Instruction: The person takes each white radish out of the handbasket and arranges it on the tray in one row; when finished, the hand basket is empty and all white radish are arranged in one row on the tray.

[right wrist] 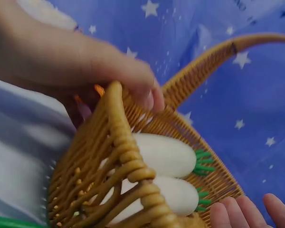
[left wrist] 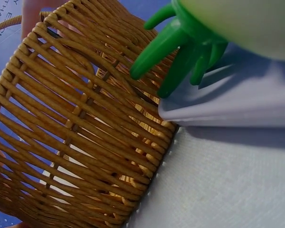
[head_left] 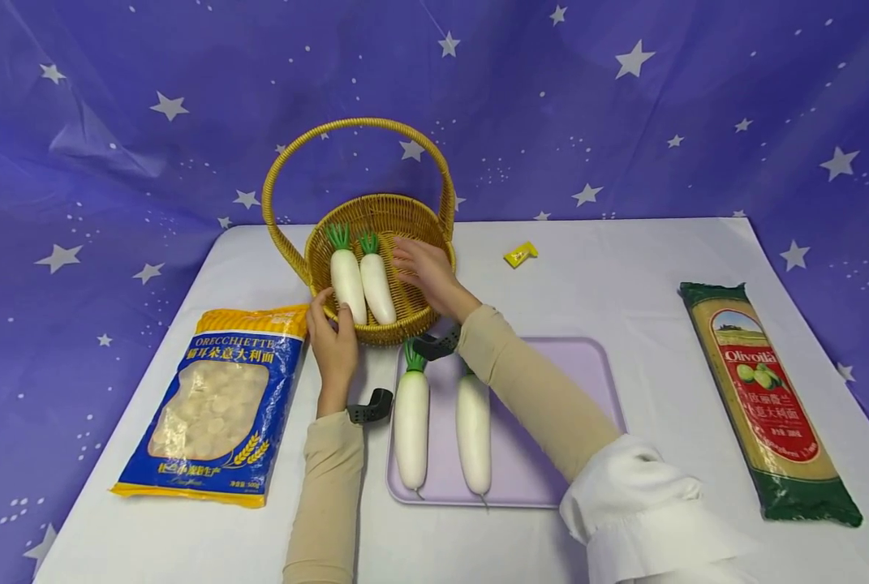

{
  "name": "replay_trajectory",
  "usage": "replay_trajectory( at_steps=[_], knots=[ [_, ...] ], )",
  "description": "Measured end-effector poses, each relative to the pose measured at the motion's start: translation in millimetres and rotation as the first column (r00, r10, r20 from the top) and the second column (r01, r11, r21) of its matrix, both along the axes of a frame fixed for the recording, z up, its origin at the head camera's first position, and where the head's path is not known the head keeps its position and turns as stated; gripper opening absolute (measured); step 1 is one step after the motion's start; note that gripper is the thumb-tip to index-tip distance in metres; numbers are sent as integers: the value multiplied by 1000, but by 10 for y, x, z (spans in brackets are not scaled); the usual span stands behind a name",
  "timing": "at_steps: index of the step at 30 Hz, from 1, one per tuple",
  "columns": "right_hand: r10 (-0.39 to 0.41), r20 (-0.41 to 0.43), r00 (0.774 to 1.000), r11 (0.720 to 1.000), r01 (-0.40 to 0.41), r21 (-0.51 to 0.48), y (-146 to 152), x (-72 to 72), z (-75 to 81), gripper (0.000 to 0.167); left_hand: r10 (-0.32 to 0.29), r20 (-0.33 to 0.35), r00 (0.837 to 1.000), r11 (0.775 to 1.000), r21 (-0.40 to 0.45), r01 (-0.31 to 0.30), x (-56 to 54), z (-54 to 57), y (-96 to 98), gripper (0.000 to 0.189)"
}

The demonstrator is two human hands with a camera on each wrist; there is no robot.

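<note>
A wicker basket [head_left: 386, 204] with a tall handle holds two white radishes [head_left: 347, 280] with green tops, lying side by side. My left hand [head_left: 334, 345] grips the basket's left front rim, its thumb over the inside, as the right wrist view also shows. Over the right side of the basket is my right hand [head_left: 428, 272], fingers extended and holding nothing, beside the right-hand radish [head_left: 377, 289]. Its fingertips [right wrist: 235, 211] show at the lower edge of the right wrist view. Two more radishes [head_left: 412, 430] lie on a lilac tray [head_left: 536, 487], one partly behind the right forearm.
A blue-and-yellow bag of orecchiette [head_left: 211, 405] lies left of the basket. On the far right is a green-ended pasta packet [head_left: 770, 401]. A small yellow wrapped candy [head_left: 520, 255] sits behind the tray. A starry purple cloth [head_left: 587, 113] hangs at the back.
</note>
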State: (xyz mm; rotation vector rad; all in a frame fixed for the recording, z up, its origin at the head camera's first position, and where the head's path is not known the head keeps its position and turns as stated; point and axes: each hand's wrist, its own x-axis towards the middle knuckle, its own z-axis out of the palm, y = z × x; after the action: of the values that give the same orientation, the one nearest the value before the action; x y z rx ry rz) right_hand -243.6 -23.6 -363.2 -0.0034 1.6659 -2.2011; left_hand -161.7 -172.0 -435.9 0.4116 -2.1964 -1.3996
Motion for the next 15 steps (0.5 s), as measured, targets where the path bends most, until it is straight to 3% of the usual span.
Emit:
replay_trajectory(
  at_steps=[6, 9, 12, 15],
  knots=[
    [-23, -5, 1000, 991, 23, 132, -173, -90, -66, 47, 9, -10, 1000, 1000, -5, -9, 0, -2, -2, 38],
    [-1, -45, 999, 969, 12, 247, -216, -81, -82, 51, 7, -9, 1000, 1000, -4, -7, 6, 3, 1, 38],
    [68, -84, 994, 921, -30, 388, -243, -59, -99, 58, 4, -3, 1000, 1000, 0, -4, 12, 7, 3, 38],
    [169, -125, 978, 851, -80, 520, -271, -36, -122, 66, 3, 0, 1000, 1000, -1, -3, 14, 10, 2, 38]
  ],
)
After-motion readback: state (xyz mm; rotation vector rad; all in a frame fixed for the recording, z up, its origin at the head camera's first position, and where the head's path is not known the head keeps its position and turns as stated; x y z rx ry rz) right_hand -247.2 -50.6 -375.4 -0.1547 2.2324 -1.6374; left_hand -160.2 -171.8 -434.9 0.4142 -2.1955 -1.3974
